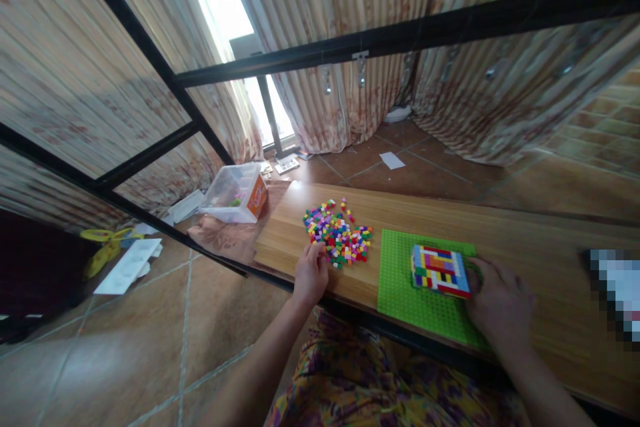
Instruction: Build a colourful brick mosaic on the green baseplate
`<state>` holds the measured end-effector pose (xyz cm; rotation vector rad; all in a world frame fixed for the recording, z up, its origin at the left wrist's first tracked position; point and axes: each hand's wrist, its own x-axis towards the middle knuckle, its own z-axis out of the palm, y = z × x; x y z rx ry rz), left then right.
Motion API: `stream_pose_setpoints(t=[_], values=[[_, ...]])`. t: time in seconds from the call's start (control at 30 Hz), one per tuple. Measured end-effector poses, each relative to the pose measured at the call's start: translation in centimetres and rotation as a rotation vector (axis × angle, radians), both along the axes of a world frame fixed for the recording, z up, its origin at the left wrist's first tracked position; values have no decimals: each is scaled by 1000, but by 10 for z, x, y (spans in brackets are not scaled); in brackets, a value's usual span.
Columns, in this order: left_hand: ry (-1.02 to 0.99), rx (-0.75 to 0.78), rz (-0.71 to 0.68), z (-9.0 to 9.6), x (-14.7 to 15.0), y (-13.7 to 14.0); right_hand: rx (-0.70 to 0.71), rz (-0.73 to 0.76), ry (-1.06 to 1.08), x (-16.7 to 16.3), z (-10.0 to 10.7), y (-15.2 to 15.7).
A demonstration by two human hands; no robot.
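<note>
left hand curled at brick pile; right hand half-curled beside brick block; any grip unclear.

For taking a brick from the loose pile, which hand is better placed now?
Probably the left hand: it is at the near edge of the loose pile. The right hand is farther away, beside the brick structure on the green baseplate.
</note>
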<state>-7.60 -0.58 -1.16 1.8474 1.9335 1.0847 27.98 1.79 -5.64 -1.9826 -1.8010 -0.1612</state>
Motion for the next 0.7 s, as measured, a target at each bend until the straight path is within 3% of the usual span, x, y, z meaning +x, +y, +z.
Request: stream_pose_setpoints(t=[0.23,0.4,0.53,0.7], values=[[104,4,73,21,-11,54,35,32,6,4,-5,2],[298,-169,68,33,-5,96,24,42,4,6,-6,4],[361,-237,71,30,-2,107,27,33,10,3,-3,3],[354,-176,65,33,-6,103,22,-2,12,-3,1,2]])
